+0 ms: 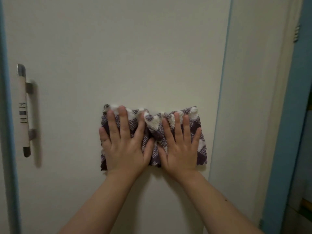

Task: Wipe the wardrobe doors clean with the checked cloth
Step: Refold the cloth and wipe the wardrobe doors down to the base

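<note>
I see the checked cloth point(152, 130), purple and white, bunched in the middle and pressed flat against the cream wardrobe door point(118, 56), low and right of its centre. My left hand point(123, 141) and right hand point(181, 142) lie side by side on it, palms down, fingers spread wide, gripping nothing. A bar handle point(23, 110) sits well apart near the door's left, blue-trimmed edge.

Dim, flat indoor light w/ greenish cast, soft blurred shadow right of the door handle point(24, 110), overall soft focus, wide-angle bowing at frame edges, no glare.
</note>
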Tool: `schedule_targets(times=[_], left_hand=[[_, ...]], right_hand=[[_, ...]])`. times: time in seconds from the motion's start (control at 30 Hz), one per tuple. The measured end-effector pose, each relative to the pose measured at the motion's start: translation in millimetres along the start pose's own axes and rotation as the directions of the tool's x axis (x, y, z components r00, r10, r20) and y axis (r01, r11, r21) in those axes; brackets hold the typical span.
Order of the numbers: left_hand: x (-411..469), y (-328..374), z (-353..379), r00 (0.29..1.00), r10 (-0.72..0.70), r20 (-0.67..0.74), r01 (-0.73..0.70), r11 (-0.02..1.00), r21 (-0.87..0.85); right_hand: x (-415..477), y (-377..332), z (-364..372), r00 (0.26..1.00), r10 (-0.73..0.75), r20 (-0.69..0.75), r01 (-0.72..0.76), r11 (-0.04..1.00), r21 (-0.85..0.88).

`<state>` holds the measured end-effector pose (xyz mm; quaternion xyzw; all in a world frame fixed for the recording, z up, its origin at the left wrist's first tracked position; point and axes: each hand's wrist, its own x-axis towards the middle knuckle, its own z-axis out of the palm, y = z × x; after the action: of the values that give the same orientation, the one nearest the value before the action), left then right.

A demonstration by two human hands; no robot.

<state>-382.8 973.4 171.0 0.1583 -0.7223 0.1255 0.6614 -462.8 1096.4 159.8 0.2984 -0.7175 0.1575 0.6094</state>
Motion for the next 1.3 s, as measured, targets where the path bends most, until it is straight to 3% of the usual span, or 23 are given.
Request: schedule_targets(times=[0.37, 0.63, 1.1, 1.3], left_hand=[[-32, 59, 14, 0.984, 0.171, 0.048, -0.166, 0.982, -0.093], [-68, 43, 13, 0.984, 0.161, 0.073, -0.152, 0.982, -0.117], [-82, -118, -19, 0.991, -0.078, 0.107, 0.079, 0.997, 0.001], [-83, -162, -33, 0.983, -0.119, 0.143, 0.116, 0.993, 0.029]], right_hand=[[-59, 32, 6, 0.968, 0.250, 0.017, -0.251, 0.967, 0.047], [-87, 2, 17, 0.948, 0.318, 0.008, -0.317, 0.945, 0.076], [-47, -132, 16, 0.999, 0.045, 0.015, -0.046, 0.996, 0.079], [-39, -181, 13, 0.996, 0.082, 0.021, -0.085, 0.974, 0.208]])
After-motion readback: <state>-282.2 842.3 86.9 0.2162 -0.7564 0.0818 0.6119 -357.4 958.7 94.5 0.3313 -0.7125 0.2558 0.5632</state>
